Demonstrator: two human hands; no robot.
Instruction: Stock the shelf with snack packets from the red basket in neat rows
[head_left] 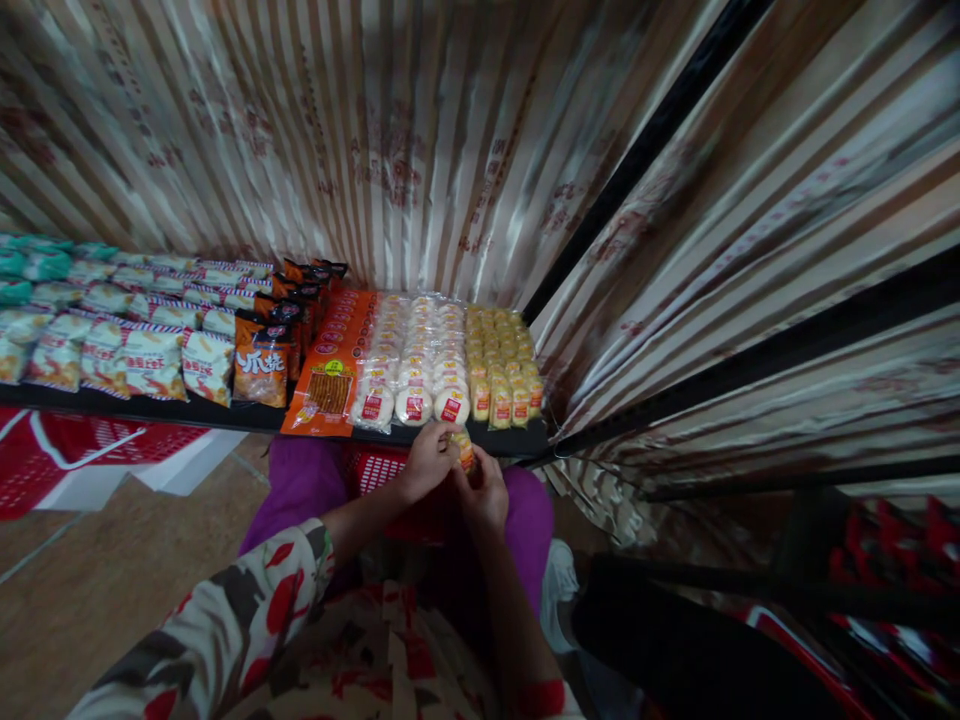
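Between my two hands, just in front of the shelf edge, is a small yellow snack packet [463,452] with a red label. My left hand [431,462] pinches its upper left side, and my right hand [484,490] grips it from the lower right. Beyond them, similar yellow packets [501,365] stand in rows at the right end of the black shelf [517,440]. Left of these lie rows of white round crackers [414,400] in clear wrap with red labels. A flat orange snack bag [330,385] comes after them.
Orange-and-black bags [261,360] and white snack bags [154,360] line the shelf's left part, with green packets [45,262] at the far left. A red basket [82,455] sits below. Striped curtain [420,130] hangs behind; black poles [637,180] cross it at right.
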